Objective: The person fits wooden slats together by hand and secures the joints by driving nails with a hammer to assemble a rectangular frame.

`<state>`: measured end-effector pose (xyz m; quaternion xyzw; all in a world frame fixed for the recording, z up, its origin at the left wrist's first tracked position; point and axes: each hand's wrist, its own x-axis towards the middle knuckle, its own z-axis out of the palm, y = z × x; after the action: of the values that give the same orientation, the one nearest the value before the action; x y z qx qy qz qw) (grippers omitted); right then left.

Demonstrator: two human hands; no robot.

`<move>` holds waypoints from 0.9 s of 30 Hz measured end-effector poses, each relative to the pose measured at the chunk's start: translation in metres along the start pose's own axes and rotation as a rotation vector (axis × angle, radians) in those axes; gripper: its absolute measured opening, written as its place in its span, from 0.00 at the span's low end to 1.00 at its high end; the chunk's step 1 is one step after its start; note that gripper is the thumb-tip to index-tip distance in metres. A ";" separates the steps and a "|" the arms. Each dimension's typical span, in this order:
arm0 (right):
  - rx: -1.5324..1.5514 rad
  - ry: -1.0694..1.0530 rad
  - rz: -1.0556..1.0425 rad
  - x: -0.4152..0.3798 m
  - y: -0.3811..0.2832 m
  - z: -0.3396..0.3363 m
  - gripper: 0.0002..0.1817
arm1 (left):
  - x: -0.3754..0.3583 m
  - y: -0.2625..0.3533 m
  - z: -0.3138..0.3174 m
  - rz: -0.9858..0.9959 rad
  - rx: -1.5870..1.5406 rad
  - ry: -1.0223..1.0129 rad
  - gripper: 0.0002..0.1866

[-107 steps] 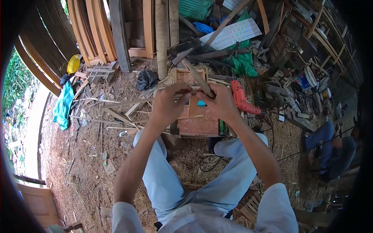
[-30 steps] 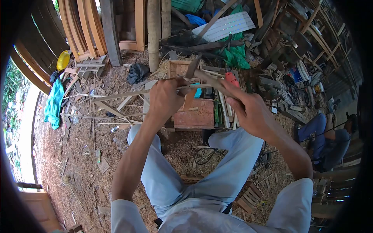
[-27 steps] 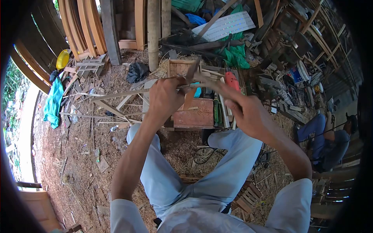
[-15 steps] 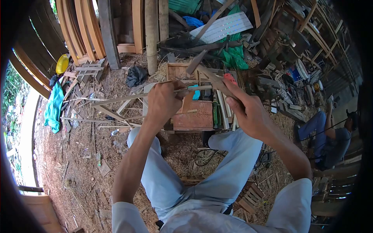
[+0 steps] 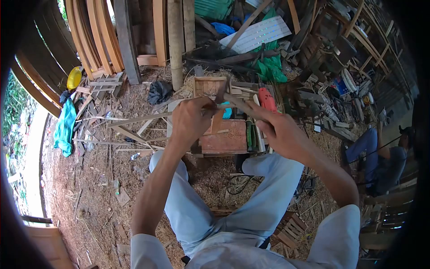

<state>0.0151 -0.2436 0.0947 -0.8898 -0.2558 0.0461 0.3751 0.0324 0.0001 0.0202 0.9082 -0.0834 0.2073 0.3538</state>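
My right hand (image 5: 284, 134) is wrapped round the wooden handle of a hammer (image 5: 244, 106). The hammer's dark head is at the strip, close beside the fingers of my left hand (image 5: 188, 119). That hand is closed on a long thin wooden strip (image 5: 141, 119), which stretches out to the left. A short flat piece of wood (image 5: 217, 122) hangs below the strip near the hammer head. Beneath both hands stands a low wooden bench with a worn reddish top (image 5: 224, 141).
A red power drill (image 5: 267, 99) lies at the bench's right, beside a wooden tray (image 5: 209, 85). Loose strips (image 5: 134, 140) lie to the left. Shavings cover the ground. A person (image 5: 385, 157) sits at far right. Wooden frames (image 5: 101, 36) lean at the back left.
The hammer head has swung down from above the strip to beside my left fingers, my right hand dipping with it. My left hand keeps its hold on the strip.
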 end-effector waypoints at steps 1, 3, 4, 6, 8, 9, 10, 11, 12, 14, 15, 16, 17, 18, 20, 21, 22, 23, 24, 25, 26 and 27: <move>-0.090 -0.066 0.048 0.000 0.002 -0.002 0.25 | -0.001 0.001 -0.002 0.001 0.006 -0.002 0.09; -0.186 -0.125 0.095 0.002 0.006 -0.001 0.25 | 0.000 0.004 -0.002 -0.080 0.067 -0.030 0.08; -0.116 0.005 0.000 0.002 0.007 0.001 0.25 | 0.000 0.004 -0.001 -0.082 0.064 -0.030 0.08; -0.039 0.137 -0.093 0.001 0.005 0.002 0.25 | 0.001 0.005 -0.002 -0.099 0.077 -0.035 0.07; 0.183 -0.104 0.352 0.004 -0.001 -0.004 0.25 | 0.000 0.000 -0.001 -0.066 0.025 -0.032 0.07; 0.182 -0.103 0.350 0.003 0.004 -0.001 0.25 | 0.001 -0.001 -0.001 -0.037 -0.030 -0.027 0.07; 0.108 -0.012 0.166 0.001 0.015 0.004 0.25 | 0.001 0.000 -0.001 -0.039 -0.032 -0.025 0.07; 0.035 0.074 -0.018 0.000 0.021 0.008 0.25 | 0.001 0.003 -0.001 -0.054 -0.017 -0.014 0.06; 0.036 0.067 -0.017 0.000 0.018 0.006 0.25 | 0.000 0.004 -0.001 -0.070 -0.001 -0.006 0.06; -0.113 -0.131 0.072 -0.001 0.005 -0.001 0.26 | -0.002 0.001 0.000 -0.054 -0.008 -0.011 0.07; -0.111 -0.126 0.071 -0.001 0.000 -0.003 0.26 | 0.000 0.000 -0.001 -0.030 -0.018 -0.007 0.07; -0.119 -0.092 0.084 -0.001 -0.005 -0.006 0.26 | 0.000 0.001 -0.002 -0.025 -0.018 -0.008 0.07; -0.128 -0.061 0.099 -0.001 -0.007 -0.006 0.26 | 0.000 0.004 -0.002 -0.050 0.026 -0.018 0.07; -0.133 -0.063 0.098 -0.001 -0.008 -0.005 0.26 | -0.001 0.006 -0.002 -0.078 0.068 -0.025 0.07; -0.116 -0.002 -0.027 -0.003 -0.008 -0.001 0.26 | -0.002 0.001 0.001 -0.049 0.058 0.003 0.07; -0.112 0.000 -0.026 -0.004 -0.005 0.001 0.26 | -0.001 0.000 0.000 -0.013 0.056 0.024 0.07; -0.187 -0.001 -0.074 -0.005 -0.002 0.003 0.27 | -0.001 0.000 -0.001 -0.009 0.059 0.020 0.07; -0.266 -0.003 -0.121 -0.005 0.000 0.004 0.27 | -0.001 0.001 -0.001 -0.041 0.082 -0.005 0.09; -0.266 -0.005 -0.118 -0.005 -0.004 0.002 0.27 | -0.002 0.001 -0.001 -0.077 0.103 -0.030 0.10; -0.268 0.039 -0.141 -0.004 -0.012 -0.002 0.27 | -0.003 0.003 -0.001 -0.082 0.100 -0.032 0.10; -0.269 0.084 -0.166 -0.004 -0.016 -0.003 0.27 | -0.003 0.004 -0.003 -0.062 0.068 -0.022 0.10; -0.267 0.081 -0.167 -0.004 -0.016 -0.002 0.27 | -0.003 0.005 -0.004 -0.040 0.038 -0.011 0.11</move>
<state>0.0059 -0.2375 0.1072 -0.9086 -0.3172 -0.0556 0.2660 0.0267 -0.0006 0.0248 0.9174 -0.0631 0.1969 0.3402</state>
